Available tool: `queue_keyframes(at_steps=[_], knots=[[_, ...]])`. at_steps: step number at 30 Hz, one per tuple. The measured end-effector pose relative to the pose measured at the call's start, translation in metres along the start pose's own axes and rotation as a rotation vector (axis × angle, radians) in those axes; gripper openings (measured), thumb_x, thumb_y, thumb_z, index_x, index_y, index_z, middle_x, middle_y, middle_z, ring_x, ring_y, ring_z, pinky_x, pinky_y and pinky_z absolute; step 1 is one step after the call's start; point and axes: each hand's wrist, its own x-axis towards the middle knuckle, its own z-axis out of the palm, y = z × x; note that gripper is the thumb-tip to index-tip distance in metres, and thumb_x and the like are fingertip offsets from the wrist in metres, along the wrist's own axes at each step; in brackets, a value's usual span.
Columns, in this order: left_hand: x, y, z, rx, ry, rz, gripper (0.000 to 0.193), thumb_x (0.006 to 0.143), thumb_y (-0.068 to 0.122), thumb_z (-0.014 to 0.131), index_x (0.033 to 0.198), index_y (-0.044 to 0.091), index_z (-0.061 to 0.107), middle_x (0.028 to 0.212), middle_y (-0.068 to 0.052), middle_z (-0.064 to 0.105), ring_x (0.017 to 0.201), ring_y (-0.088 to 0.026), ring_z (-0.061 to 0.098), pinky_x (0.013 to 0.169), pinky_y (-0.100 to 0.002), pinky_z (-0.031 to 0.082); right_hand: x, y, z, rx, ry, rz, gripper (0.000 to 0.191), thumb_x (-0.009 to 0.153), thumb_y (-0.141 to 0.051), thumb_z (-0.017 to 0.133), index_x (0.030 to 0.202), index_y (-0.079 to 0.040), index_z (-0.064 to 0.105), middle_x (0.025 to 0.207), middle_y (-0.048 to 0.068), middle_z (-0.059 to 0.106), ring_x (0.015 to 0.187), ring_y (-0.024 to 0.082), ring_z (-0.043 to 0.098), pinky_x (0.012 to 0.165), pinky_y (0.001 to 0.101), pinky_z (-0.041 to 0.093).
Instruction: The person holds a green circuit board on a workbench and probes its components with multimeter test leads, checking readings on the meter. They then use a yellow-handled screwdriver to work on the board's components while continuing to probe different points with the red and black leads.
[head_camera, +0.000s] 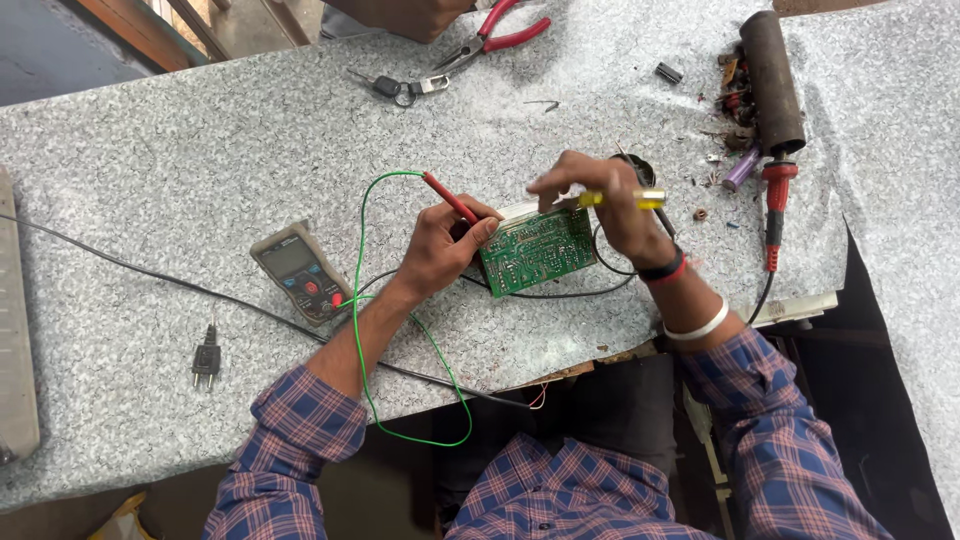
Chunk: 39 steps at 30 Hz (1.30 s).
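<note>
While the left hand (445, 245) grips a red test probe (449, 197) between thumb and fingers, its fingers closed around the shaft, the probe's tip points down toward the left edge of a green circuit board (537, 251) lying just to the right of that hand. A green lead (362, 300) loops from the probe back past the wrist and down over the edge of the speckled grey surface (200, 180). On the far side of the board, the right hand (600, 200) has its fingers pinched together on a yellow-handled tool (622, 199), held over the board's upper right corner; whether the tool touches the board cannot be told. Left of the left forearm lies a grey multimeter (300, 272), and farther left a small black plug (206, 357) rests on a black cable. Beyond the right hand, a red-handled soldering iron (775, 205) lies beside a dark cylinder (772, 80). Well beyond both hands, near the far edge, sit a bunch of keys (398, 87) and red-handled pliers (500, 35), which another person's hand (400, 15) is touching.
</note>
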Motion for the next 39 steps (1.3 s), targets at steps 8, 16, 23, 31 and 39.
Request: queue_keyframes(at_steps=[8, 16, 23, 31, 39], knots=[[0.001, -0.004, 0.0, -0.023, 0.003, 0.022, 0.012, 0.1, 0.013, 0.07, 0.104, 0.001, 0.073, 0.082, 0.002, 0.066, 0.07, -0.003, 0.055, 0.06, -0.023, 0.045, -0.017, -0.006, 0.039, -0.498, -0.038, -0.211, 0.012, 0.08, -0.004, 0.069, 0.091, -0.004, 0.07, 0.075, 0.006, 0.063, 0.067, 0.02, 0.062, 0.063, 0.0349, 0.048], [0.002, 0.002, 0.001, 0.041, 0.022, 0.018, 0.012, 0.1, 0.013, 0.07, 0.103, 0.002, 0.073, 0.079, 0.002, 0.066, 0.066, -0.003, 0.055, 0.057, -0.024, 0.045, -0.029, 0.001, 0.043, -0.483, 0.0, -0.178, 0.011, 0.078, 0.001, 0.062, 0.085, -0.005, 0.068, 0.074, 0.006, 0.064, 0.067, 0.021, 0.061, 0.064, 0.0356, 0.048], [0.002, 0.003, 0.002, 0.025, 0.02, 0.027, 0.012, 0.1, 0.015, 0.07, 0.102, 0.003, 0.073, 0.078, 0.003, 0.066, 0.066, -0.002, 0.056, 0.057, -0.023, 0.046, -0.049, -0.001, 0.056, -0.463, 0.049, -0.094, 0.008, 0.082, -0.001, 0.063, 0.087, -0.005, 0.068, 0.075, 0.005, 0.062, 0.068, 0.021, 0.06, 0.064, 0.0354, 0.047], [0.003, 0.001, 0.001, 0.067, 0.023, 0.061, 0.013, 0.101, 0.016, 0.07, 0.101, 0.003, 0.073, 0.076, 0.003, 0.064, 0.067, -0.003, 0.054, 0.058, -0.024, 0.044, -0.048, 0.002, 0.055, -0.485, 0.04, -0.162, 0.007, 0.083, -0.001, 0.06, 0.085, -0.005, 0.066, 0.076, 0.005, 0.065, 0.067, 0.022, 0.058, 0.063, 0.036, 0.046], [0.001, -0.003, -0.001, 0.046, 0.019, 0.022, 0.014, 0.101, 0.017, 0.07, 0.1, 0.003, 0.073, 0.077, 0.002, 0.064, 0.068, -0.004, 0.053, 0.059, -0.025, 0.044, -0.053, 0.007, 0.048, -0.515, 0.213, -0.109, 0.007, 0.082, -0.005, 0.06, 0.082, -0.003, 0.067, 0.068, 0.007, 0.055, 0.062, 0.023, 0.055, 0.061, 0.0374, 0.043]])
